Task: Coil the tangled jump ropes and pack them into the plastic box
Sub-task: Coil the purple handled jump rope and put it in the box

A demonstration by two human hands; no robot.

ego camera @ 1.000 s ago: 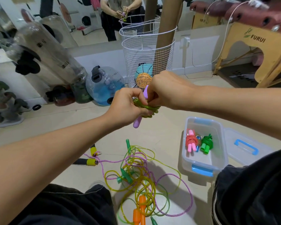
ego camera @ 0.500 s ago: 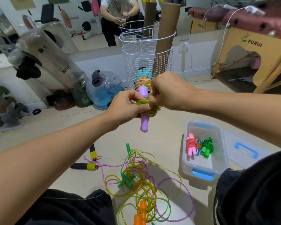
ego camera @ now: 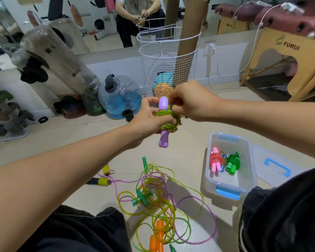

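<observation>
Closest to the person, between the 2 dark knees, a tangled pile of jump ropes [ego camera: 158, 199] lies on the floor [ego camera: 62, 142]. Yellow-green and purple cords loop over each other. 2 orange handles [ego camera: 157, 237] lie side by side at the near end of the pile. Green handles [ego camera: 141, 198] sit in the middle of it. 2 black and yellow handles [ego camera: 103, 180] lie at the left end of the purple cord.

To the right of the pile sits the clear plastic box [ego camera: 247, 160] with blue clips. Its lid [ego camera: 275, 166] lies open flat just beside it on the right. Inside the box, against the far wall, rest a coiled pink jump rope [ego camera: 215, 159] and a coiled green jump rope [ego camera: 233, 161], with something small and blue between them.

Above the floor, both hands hold 1 rope bundle. The left hand [ego camera: 149, 118] has its fingers curled round the purple handles [ego camera: 163, 124], which stand nearly upright. The yellow-green cord [ego camera: 169, 118] is wound around the handles in a thick band. The right hand [ego camera: 191, 100] pinches that cord at the top of the band with bent fingertips.

Farther back stands a white wire basket [ego camera: 168, 66] holding a cardboard tube and balls. To its left sits a blue water-filled weight [ego camera: 120, 97]. A wall mirror [ego camera: 98, 24] runs behind them.
</observation>
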